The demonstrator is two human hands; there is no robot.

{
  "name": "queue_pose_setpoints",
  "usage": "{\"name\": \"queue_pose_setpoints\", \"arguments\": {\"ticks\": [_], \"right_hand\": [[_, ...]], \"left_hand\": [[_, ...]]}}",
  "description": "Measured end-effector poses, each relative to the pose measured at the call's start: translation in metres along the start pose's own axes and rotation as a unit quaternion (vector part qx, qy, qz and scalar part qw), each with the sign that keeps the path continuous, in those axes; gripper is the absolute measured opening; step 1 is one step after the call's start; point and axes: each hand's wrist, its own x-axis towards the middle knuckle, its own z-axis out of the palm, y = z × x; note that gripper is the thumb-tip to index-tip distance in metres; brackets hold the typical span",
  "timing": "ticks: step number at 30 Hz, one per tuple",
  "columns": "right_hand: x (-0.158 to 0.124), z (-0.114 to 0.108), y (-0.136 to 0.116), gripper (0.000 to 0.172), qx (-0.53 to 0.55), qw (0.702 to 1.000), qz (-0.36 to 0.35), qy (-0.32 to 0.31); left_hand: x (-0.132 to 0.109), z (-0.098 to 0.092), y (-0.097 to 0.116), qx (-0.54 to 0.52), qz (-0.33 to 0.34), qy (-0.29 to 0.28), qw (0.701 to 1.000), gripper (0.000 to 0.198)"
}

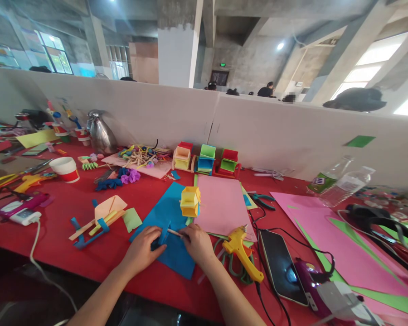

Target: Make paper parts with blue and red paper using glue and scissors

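My left hand [143, 248] pinches a folded blue paper piece [164, 232] over a blue paper sheet [180, 260]. My right hand [197, 243] grips one end of a thin wooden stick [174, 232]; its other end meets the blue piece. Whether the stick passes through it, I cannot tell. Just beyond my hands stands a yellow folded-paper wheel [190, 202] with a stick end poking out. Left of my hands lies a blue paper frame [90, 240] with wooden sticks and a peach paper piece [110, 207] on it, beside a light green paper square [132, 220].
A yellow glue gun [243, 253] and a phone [283, 266] lie right of my hands, among black cables. Pink paper [221, 203] lies ahead. Three coloured paper wheels on stands [206, 159] line the white partition [139, 104]. A paper cup [65, 169] and steel jug [102, 133] stand left.
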Motion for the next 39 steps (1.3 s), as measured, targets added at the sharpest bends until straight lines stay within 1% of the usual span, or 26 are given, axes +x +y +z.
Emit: {"name": "queue_pose_setpoints", "arguments": {"ticks": [5, 8, 16, 21, 24, 27, 32, 35, 39], "right_hand": [[0.000, 0.000, -0.002, 0.019, -0.019, 1.000, 0.001, 0.021], [0.002, 0.002, -0.004, 0.017, -0.028, 0.999, 0.008, 0.022], [0.004, 0.007, -0.005, 0.006, -0.006, 0.998, 0.037, 0.045], [0.004, 0.005, -0.007, 0.008, -0.002, 0.998, 0.035, 0.046], [0.005, 0.004, -0.008, 0.011, -0.009, 0.999, 0.027, 0.041], [0.006, 0.001, -0.008, 0.015, -0.033, 0.999, 0.012, 0.022], [0.005, -0.003, -0.009, 0.026, -0.096, 0.995, -0.037, -0.016], [0.006, -0.004, -0.011, 0.027, -0.123, 0.991, -0.047, -0.025], [0.007, -0.005, -0.015, 0.026, -0.134, 0.989, -0.049, -0.034]], "left_hand": [[0.000, -0.001, 0.001, 0.004, -0.003, -0.012, 1.000, 0.013], [0.000, -0.001, 0.001, 0.011, -0.004, -0.014, 1.000, 0.013], [0.000, 0.001, 0.001, 0.022, 0.014, -0.016, 1.000, 0.011], [0.001, 0.001, 0.002, 0.038, 0.024, -0.021, 0.999, 0.010], [0.001, 0.001, 0.001, 0.042, 0.020, -0.021, 0.999, 0.012], [0.001, 0.002, 0.000, 0.041, 0.018, -0.029, 0.999, 0.013], [0.001, 0.001, 0.000, 0.040, 0.020, -0.029, 0.999, 0.015], [0.002, 0.001, 0.001, 0.035, 0.017, -0.033, 0.999, 0.012], [0.002, -0.001, 0.000, 0.040, 0.015, -0.050, 0.998, 0.019]]}}
